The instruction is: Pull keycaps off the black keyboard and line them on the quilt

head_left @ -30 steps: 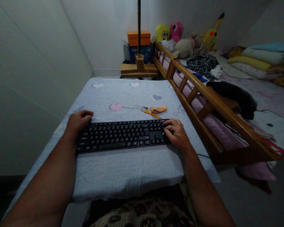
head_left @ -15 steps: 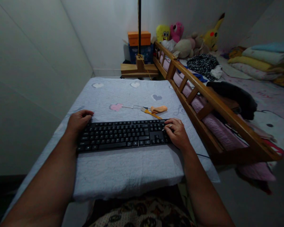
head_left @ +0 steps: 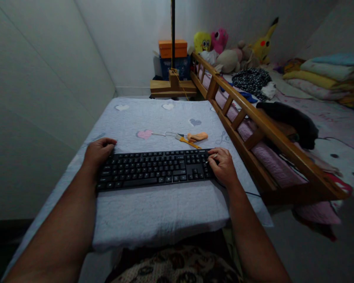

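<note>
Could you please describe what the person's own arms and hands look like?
The left forearm and right forearm are uncovered, with no sleeve, watch or band in view. The left hand and right hand wear no gloves.

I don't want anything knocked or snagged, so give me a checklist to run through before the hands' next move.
1. Keyboard lying fully on the cloth-covered table: ok.
2. Left hand at the keyboard's left end: ok.
3. Right hand clear of the keys: not ok; its fingers are over the number pad.
4. Thin pale item at the right fingertips identified: cannot tell; too small and partly covered.
5. Yellow-handled brush off the keys: ok, it lies beyond the keyboard.
6. Black cord disconnected: cannot tell; its ends are not visible.
</note>
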`<state>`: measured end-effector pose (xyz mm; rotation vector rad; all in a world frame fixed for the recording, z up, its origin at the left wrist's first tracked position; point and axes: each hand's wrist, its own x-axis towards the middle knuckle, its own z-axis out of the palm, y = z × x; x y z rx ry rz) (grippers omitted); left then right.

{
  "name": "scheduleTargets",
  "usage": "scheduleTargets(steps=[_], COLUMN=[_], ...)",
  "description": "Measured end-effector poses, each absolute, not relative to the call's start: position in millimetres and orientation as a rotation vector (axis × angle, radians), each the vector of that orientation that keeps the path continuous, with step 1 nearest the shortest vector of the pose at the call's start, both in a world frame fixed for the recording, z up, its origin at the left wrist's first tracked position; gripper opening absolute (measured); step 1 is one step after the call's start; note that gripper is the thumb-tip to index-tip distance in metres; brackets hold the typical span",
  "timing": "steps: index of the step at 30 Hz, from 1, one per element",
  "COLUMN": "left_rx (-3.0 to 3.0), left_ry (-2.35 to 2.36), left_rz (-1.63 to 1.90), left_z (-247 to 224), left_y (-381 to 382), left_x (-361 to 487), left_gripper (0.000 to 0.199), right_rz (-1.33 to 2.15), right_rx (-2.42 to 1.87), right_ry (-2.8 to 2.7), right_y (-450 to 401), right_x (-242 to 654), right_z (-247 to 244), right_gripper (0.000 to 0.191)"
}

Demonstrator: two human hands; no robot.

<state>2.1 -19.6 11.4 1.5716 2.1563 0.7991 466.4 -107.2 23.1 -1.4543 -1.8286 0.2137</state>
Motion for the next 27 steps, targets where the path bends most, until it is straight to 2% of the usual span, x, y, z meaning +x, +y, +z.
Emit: scheduleTargets(steps=[27], left_rx=[1.548], left_ry=[2.151], left_rz=[0.831], left_z=[17.6], left_y=[-19.6], left_x=[7.4], left_gripper=[0.043], right_rz=[0.272], right_rx=[-1.425], right_ry=[-1.841], right_y=[-110.4], right_x=[469.5], right_z=[23.8], right_gripper=[0.018])
